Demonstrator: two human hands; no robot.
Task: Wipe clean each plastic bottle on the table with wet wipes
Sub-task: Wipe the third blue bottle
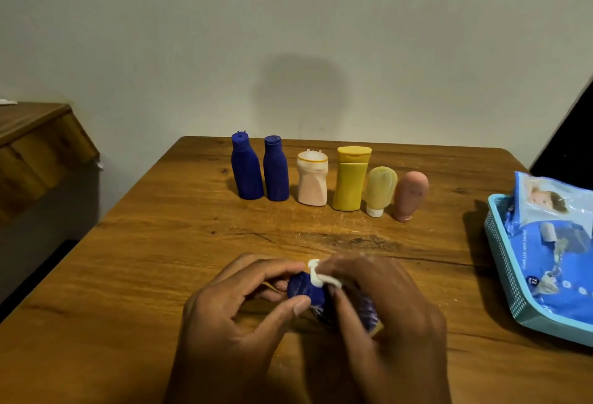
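Head view shows the left hand (253,301) pinching a dark blue bottle (305,291) near the table (128,259) edge, steadying it, while the right hand (378,301) pinches a wet wipe (316,272) against it; 6 bottles (324,176) wait far behind.

Seven plastic bottles (247,168): six standing, one held. One wipe (316,272), one basket (503,262), two wipe packs (545,198).

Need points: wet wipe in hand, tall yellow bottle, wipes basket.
wet wipe (316,275), head view, on the white fold above the dark blue bottle.
tall yellow bottle (349,187), head view, on its body below the cap.
teal basket (502,262), head view, on its perforated left wall.
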